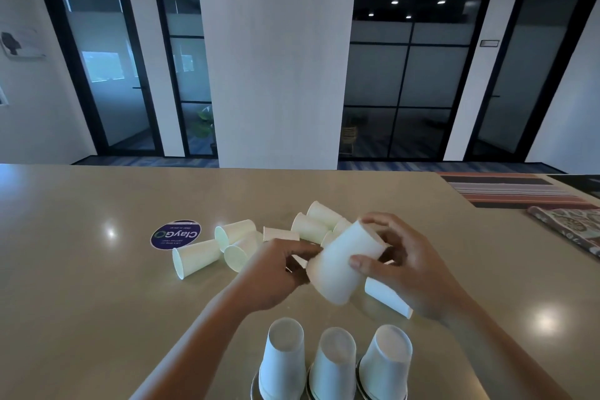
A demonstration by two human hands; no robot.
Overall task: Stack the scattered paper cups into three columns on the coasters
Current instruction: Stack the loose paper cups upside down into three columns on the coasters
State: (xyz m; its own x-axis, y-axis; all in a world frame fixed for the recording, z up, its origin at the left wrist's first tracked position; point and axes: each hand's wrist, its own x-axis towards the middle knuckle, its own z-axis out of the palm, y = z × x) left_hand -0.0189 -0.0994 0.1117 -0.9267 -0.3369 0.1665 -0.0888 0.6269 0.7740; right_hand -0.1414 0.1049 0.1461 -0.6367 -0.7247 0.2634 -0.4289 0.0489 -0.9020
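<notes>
Room: glass partitions in black frames behind a broad white pillar (276, 55), blue carpet below them.
Table: a beige glossy top (81, 286) with ceiling lights mirrored in it; it fills the lower half of the view.
Cloths: a striped mat (506, 190) and a patterned cloth (571, 227) lie at the far right edge, well apart from the cups.
Sticker: a round purple disc (175, 234) with upside-down lettering lies flat beside the leftmost lying cup (194, 257).
Scattered cups: a loose cluster (311, 224) lies on its sides in mid-table, partly hidden behind both hands; one more lying cup (388, 297) shows under the right wrist.
Columns: three upturned stacks (334, 364) stand side by side at the near edge on coasters (358, 378), of which only dark rims show, so their number is probably three.
Held cup: a white cup (344, 265), tilted, base up and away, in the air above the table between the hands.
Right hand (412, 266): thumb and fingers wrapped around the held cup's upper part.
Left hand (276, 266): fingertips pinched at the cup's left side, near its rim.
</notes>
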